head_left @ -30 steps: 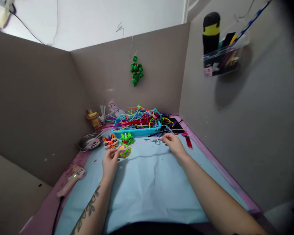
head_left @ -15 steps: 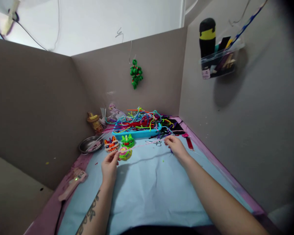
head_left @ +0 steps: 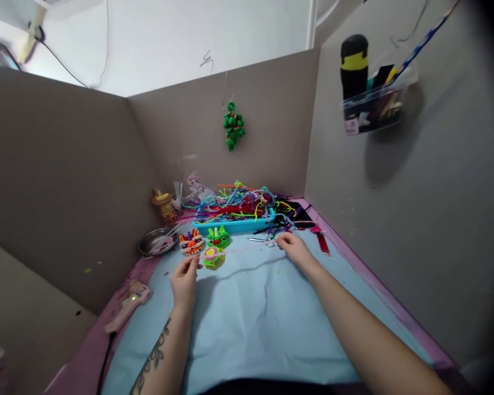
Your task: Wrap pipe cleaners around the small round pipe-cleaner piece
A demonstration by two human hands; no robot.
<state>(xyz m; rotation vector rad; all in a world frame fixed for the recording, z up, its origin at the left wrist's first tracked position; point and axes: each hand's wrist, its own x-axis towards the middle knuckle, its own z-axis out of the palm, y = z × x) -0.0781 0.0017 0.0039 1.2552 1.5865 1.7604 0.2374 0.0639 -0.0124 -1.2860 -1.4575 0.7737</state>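
Observation:
A thin pale pink pipe cleaner point(head_left: 242, 248) is stretched nearly level above the blue cloth, between my two hands. My left hand point(head_left: 185, 273) pinches its left end, beside a small round yellow-green piece with a pink and yellow top point(head_left: 213, 258). At the other end, my right hand point(head_left: 290, 247) has its fingertips closed on the strand, close to the scissors point(head_left: 261, 240). Behind my left hand sit an orange and cream animal head point(head_left: 191, 242) and a green one point(head_left: 218, 237), both made of fuzzy stems.
A blue tray point(head_left: 234, 225) heaped with coloured pipe cleaners stands at the back. On the left are a metal bowl point(head_left: 148, 248), a yellow-lidded cup point(head_left: 164, 206) and a corded pink tool point(head_left: 128, 310). Green fuzzy pieces point(head_left: 234, 129) hang on the back partition; a clear bin point(head_left: 374, 112) hangs right.
The pipe cleaner stays stretched between my hands; its right end sits slightly lower against the table things. The whole view has shifted a little.

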